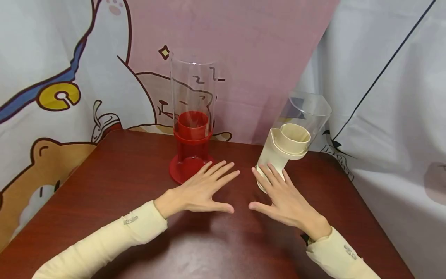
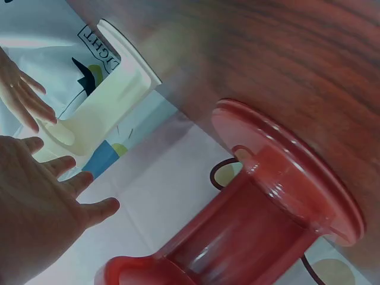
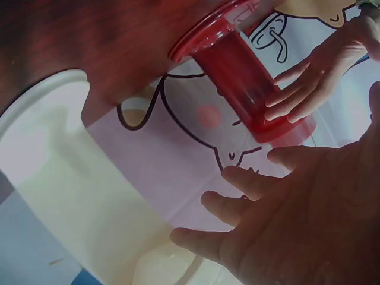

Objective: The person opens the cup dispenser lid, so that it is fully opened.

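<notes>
Head view looks forward-down; closer wrist views share the red stand.

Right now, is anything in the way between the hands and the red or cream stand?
Nothing visible is. The left hand is over the table near the red stand, the right hand near the cream stand; no other object shows between them in these views.

On my cam, L stand & R stand are twd back of table, tube atop each; L hand before L stand, R hand before R stand, cloth behind.
</notes>
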Demonstrator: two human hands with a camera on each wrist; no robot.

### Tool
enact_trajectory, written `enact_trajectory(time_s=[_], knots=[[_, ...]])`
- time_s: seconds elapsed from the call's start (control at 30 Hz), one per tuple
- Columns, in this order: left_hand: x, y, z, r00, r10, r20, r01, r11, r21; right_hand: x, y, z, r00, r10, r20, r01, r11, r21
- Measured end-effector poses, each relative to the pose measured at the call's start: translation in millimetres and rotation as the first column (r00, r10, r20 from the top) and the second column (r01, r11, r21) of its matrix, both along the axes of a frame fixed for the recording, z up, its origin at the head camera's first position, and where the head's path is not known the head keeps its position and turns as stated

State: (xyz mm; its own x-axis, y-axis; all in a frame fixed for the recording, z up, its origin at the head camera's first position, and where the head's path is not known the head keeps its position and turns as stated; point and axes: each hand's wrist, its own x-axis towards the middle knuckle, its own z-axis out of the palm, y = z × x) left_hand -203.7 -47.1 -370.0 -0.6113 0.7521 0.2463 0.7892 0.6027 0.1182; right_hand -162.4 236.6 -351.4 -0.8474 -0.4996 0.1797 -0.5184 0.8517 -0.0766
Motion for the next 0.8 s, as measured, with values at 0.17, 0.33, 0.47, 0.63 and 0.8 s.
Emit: enact_trajectory(time_s=[0.17,0.33,0.47,0.63,0.8], knots=[[-6.2,9,4.2,0.999,-0.014,-0.030,0.014,1.000,-0.014,1.0,9,2.9,0.998,-0.061,-0.006,0.061,0.998,-0.001],[-13.2,19,8.3,0.997,-0.023,0.067,0.021,0.999,0.025,2.2,22,3.8,0.992,-0.125,0.020,0.126,0.991,-0.034],[-20.0,26,10.0,0.982,-0.029,0.187,0.011,0.995,0.099,1.0,32,5.3,0.983,-0.176,0.049,0.179,0.980,-0.085],[-30.9,36,11.1,0.963,-0.048,0.264,-0.001,0.983,0.182,0.2,43,6.9,0.960,-0.266,0.085,0.276,0.950,-0.147],[-41.9,56,18.9,0.937,-0.099,0.335,0.005,0.963,0.271,4.8,55,10.9,0.937,-0.337,0.091,0.349,0.908,-0.232]])
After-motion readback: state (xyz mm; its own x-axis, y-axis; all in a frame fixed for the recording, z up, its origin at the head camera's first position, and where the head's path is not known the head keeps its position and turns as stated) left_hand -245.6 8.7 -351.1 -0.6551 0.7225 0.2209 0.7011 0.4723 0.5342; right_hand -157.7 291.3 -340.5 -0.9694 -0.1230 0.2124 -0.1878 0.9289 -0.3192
